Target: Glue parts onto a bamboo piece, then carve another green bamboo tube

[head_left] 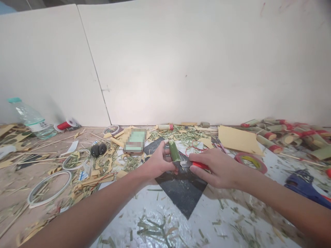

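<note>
1. Head view looks down on a cluttered table [18, 193] strewn with green shavings [152, 227] and tape rings [49, 187]
2. At the centre a black mat [181, 194] lies under both hands
3. Over the mat's far edge the left hand [156, 166] has its fingers closed around a short green stick [174, 151], held nearly upright
4. Beside it the right hand [218, 169] grips a red-handled knife [199, 165], fingers curled tight, with the blade at the stick's lower end
</note>
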Motion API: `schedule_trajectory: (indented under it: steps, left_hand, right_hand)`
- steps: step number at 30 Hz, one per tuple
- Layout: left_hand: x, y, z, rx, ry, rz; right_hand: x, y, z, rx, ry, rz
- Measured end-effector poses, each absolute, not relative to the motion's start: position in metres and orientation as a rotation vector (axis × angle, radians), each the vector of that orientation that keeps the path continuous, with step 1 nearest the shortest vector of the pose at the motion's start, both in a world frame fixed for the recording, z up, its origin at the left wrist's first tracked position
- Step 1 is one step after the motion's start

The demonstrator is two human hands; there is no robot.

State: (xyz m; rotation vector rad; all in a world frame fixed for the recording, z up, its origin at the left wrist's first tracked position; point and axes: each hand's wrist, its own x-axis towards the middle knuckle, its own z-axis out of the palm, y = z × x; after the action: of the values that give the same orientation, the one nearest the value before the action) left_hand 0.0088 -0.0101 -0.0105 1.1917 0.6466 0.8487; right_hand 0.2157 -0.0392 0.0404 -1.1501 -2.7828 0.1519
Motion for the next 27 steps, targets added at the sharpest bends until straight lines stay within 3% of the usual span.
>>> schedule_trajectory:
  steps: [27]
  left_hand:
    - [0.0087, -0.0101, -0.0101, 1.191, 0.632, 0.84]
  right_hand:
    - [0.217, -0.0386, 0.0403, -1.191, -2.78, 0.137]
